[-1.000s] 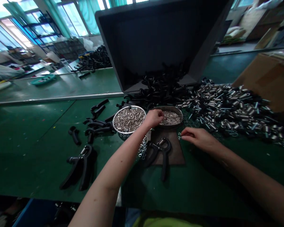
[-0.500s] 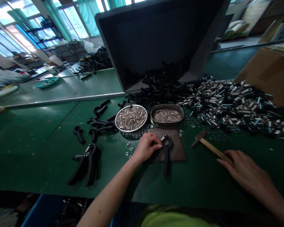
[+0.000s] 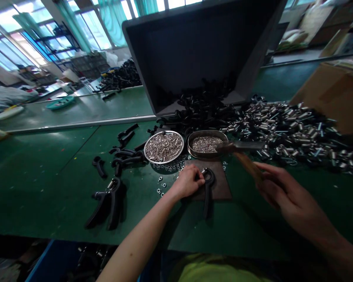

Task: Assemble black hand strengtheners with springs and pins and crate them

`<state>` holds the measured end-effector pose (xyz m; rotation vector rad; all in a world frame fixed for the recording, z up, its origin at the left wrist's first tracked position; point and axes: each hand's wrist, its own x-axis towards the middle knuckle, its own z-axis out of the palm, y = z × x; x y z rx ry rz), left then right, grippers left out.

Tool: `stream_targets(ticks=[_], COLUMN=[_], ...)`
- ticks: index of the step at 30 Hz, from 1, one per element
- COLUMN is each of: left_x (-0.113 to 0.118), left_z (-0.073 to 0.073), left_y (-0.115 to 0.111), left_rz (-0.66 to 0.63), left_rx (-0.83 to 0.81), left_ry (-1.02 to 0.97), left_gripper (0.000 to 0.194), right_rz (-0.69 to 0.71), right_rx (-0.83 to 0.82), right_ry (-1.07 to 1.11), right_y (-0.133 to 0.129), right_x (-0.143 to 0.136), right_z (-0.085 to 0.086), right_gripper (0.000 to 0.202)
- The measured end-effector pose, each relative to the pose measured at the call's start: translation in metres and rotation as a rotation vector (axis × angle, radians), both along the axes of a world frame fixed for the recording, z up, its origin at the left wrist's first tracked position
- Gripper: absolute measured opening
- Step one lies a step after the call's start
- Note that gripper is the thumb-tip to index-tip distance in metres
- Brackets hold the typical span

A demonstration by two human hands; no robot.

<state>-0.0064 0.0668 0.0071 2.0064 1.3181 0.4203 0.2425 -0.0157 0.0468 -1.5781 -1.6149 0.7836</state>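
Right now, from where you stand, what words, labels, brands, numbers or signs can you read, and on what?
None can be read.
Cardboard box and grey bin: no legible print.
Hammer in the right hand: too blurred to tell.
Black handle at the left hand: any marking is too small to read.

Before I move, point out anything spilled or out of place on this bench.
Loose metal nuts lie scattered near the left hand, odd because other small parts sit in the round dish. The gray bin is tipped, black parts spilling onto the table, perhaps deliberately.
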Motion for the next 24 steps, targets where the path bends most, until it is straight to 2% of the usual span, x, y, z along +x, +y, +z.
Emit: stream_targets(ticks=[3,7,9,11,13,14,16,18,21,24], left_x=[0.001,0.002,0.002,0.003,0.003,0.003,0.004,0.003,0.000,-0.004], left_z=[0.001,-0.004,-0.008,-0.011,-0.013,-0.013,-0.012,-0.011,-0.013,-0.021], left_y=[0.002,0.002,0.002,0.003,0.004,0.004,0.001,-0.007,-0.027,-0.050], left_rz=[0.051,0.155,0.180,0.191,0.195,0.195,0.187,0.185,0.287,0.408], left_rx=[-0.101,-0.196,-0.209,-0.207,-0.194,-0.183,-0.127,-0.019,0.196,0.290], left_ry=[-0.013,-0.051,-0.081,-0.109,-0.122,-0.122,-0.115,-0.088,-0.022,0.061], left_gripper=[0.003,0.010,0.013,0.015,0.016,0.016,0.015,0.016,0.028,0.035], right_rz=[0.072,0.277,0.269,0.190,0.160,0.180,0.250,0.296,0.286,0.218], right_rx=[0.144,0.043,0.063,0.172,0.216,0.185,0.057,-0.041,-0.029,0.104], right_ry=[-0.050,-0.312,-0.329,-0.284,-0.278,-0.307,-0.398,-0.444,-0.406,-0.304], right_y=[0.010,0.024,0.025,0.022,0.020,0.021,0.025,0.029,0.024,0.002], right_x=[-0.016,-0.021,-0.021,-0.020,-0.019,-0.019,-0.018,-0.016,-0.016,-0.015], right_z=[-0.004,-0.012,-0.009,-0.008,-0.014,-0.020,-0.031,-0.034,-0.017,0.002], right_gripper=[0.042,0.036,0.037,0.040,0.042,0.042,0.041,0.040,0.039,0.040])
